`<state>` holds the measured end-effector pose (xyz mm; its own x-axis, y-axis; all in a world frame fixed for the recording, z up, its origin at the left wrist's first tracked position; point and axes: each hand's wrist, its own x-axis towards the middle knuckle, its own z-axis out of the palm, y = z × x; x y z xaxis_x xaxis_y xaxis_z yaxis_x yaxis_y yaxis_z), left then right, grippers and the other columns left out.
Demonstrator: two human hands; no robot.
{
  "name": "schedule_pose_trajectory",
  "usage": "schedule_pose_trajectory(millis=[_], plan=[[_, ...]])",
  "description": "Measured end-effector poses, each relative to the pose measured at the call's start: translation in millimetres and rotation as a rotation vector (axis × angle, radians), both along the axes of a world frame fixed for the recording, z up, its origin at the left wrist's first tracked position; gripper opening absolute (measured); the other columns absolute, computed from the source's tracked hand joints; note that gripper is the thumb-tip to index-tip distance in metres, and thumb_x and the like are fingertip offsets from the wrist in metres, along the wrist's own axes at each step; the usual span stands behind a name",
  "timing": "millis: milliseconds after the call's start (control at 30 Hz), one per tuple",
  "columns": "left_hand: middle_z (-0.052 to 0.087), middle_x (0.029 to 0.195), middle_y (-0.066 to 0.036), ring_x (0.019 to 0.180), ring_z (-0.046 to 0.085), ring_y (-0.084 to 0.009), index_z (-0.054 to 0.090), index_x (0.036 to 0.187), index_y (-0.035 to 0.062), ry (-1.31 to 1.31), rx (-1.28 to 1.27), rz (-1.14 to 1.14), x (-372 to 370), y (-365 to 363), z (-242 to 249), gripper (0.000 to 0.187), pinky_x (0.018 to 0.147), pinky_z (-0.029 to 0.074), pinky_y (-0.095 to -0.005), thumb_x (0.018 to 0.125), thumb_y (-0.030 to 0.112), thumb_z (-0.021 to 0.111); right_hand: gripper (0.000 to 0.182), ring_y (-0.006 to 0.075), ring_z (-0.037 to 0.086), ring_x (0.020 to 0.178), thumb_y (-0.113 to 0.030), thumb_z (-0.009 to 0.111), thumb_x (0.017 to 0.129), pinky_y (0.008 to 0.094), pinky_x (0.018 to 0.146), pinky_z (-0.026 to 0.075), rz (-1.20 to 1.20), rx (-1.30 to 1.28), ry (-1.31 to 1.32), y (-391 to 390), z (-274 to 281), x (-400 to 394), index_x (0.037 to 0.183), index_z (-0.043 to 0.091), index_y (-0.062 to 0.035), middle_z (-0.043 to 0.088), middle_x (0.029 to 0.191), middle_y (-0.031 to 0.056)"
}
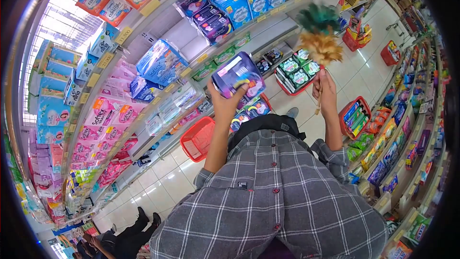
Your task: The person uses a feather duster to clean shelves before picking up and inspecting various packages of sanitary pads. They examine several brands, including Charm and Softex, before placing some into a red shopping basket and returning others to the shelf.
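A dark purple pack (pixel 238 76) is gripped in my left hand (pixel 227 100), in front of the shelf edge. My right hand (pixel 324 88) is closed around the thin handle of a feather duster (pixel 322 43). The duster points up, with green feathers at the tip and tan ones below. Dark purple packs (pixel 211 21) and blue packs (pixel 247 2) stand on the shelf beyond my left hand. Below the held pack, more dark packs (pixel 256 110) lie in a red basket.
An open red basket (pixel 198 139) stands on the floor at left. Another basket (pixel 293 73) holds green and black packs; a third (pixel 354 117) is at right. Stocked shelves (pixel 412 129) line the right side. A person in dark clothes (pixel 129 235) is at lower left.
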<state>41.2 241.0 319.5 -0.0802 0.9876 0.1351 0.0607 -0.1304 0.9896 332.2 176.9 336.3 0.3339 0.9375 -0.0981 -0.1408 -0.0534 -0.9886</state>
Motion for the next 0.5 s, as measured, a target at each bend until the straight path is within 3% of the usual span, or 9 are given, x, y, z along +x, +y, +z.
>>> schedule_pose_trajectory(millis=[67,100,200,300,400,433,500], plan=[[0.060,0.110,-0.012,0.101,0.062,-0.0230,0.050,0.122,0.0012,-0.519,-0.497,-0.221,-3,1,13,0.056,0.088,0.052,-0.0387,0.077,0.017,0.080,0.033,0.0077,0.040,0.057,-0.038,0.044,0.102,0.0245,0.053,0.034,-0.034,0.032,-0.003,5,-15,-11,0.088,0.051,-0.0089,0.042,0.063,-0.0027],[0.066,0.103,-0.008,0.091,0.067,-0.0186,0.057,0.117,0.0040,-0.694,-0.522,-0.234,0,0,9,0.039,0.081,0.058,-0.0354,0.085,0.019,0.072,0.030,0.0090,0.046,0.063,-0.036,0.051,0.100,0.0246,0.059,0.040,0.007,0.012,-0.042,4,-22,-19,0.088,0.049,-0.0084,0.046,0.073,-0.0015],[0.065,0.111,-0.008,0.098,0.066,-0.0187,0.055,0.120,0.0044,-0.853,-0.679,-0.241,11,-10,25,0.045,0.084,0.056,-0.0361,0.088,0.031,0.070,0.027,0.0112,0.053,0.076,-0.032,0.060,0.096,0.0254,0.067,0.046,0.098,0.084,-0.034,10,-25,-62,0.096,0.047,-0.0082,0.051,0.089,0.0025],[0.065,0.110,-0.006,0.098,0.065,-0.0184,0.053,0.122,0.0061,-0.828,-0.653,-0.261,21,-12,13,0.047,0.086,0.055,-0.0377,0.088,0.034,0.070,0.033,0.0157,0.057,0.095,-0.026,0.067,0.092,0.0302,0.078,0.051,0.276,0.064,0.024,17,-29,-82,0.108,0.044,-0.0079,0.051,0.106,0.0068],[0.064,0.111,-0.005,0.098,0.065,-0.0181,0.052,0.124,0.0075,-0.779,-0.565,-0.232,22,-12,8,0.049,0.088,0.053,-0.0382,0.090,0.039,0.066,0.042,0.0192,0.057,0.103,-0.026,0.068,0.091,0.0364,0.084,0.053,0.231,-0.024,0.410,19,4,-95,0.117,0.040,-0.0077,0.052,0.109,0.0085],[0.059,0.124,-0.008,0.114,0.058,-0.0215,0.048,0.131,0.0081,-0.731,-0.567,-0.223,19,-13,10,0.057,0.098,0.048,-0.0415,0.093,0.050,0.055,0.043,0.0220,0.057,0.107,-0.024,0.067,0.090,0.0420,0.088,0.053,0.246,-0.041,0.482,21,4,-94,0.119,0.040,-0.0077,0.053,0.111,0.0085],[0.058,0.126,-0.007,0.112,0.058,-0.0201,0.047,0.132,0.0096,-0.706,-0.555,-0.240,13,-12,16,0.062,0.096,0.048,-0.0396,0.093,0.057,0.052,0.042,0.0228,0.057,0.108,-0.023,0.066,0.090,0.0433,0.088,0.053,0.226,-0.052,0.542,21,9,-94,0.119,0.040,-0.0081,0.053,0.113,0.0092]])
